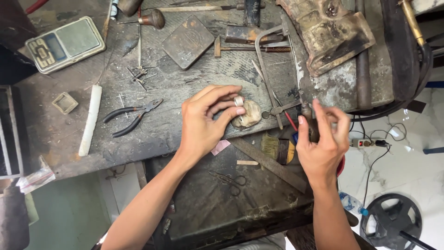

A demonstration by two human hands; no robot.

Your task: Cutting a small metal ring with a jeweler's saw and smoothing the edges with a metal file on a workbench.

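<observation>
I note left hand (pixel 206 120) pinching ring (pixel 238 100) on peg (pixel 247 114); right hand (pixel 323 139), at 3 o'clock, gripping saw (pixel 273 78) handle.

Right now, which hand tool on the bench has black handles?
The pliers, lying left of the left hand. The small hammer and the round-knobbed graver up top have brown wooden handles.

two bare forearms, no sleeves, rings or gloves on either hand.

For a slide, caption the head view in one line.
Left hand pinches a small metal ring against a worn bench peg; right hand grips a saw frame's handle.
</observation>
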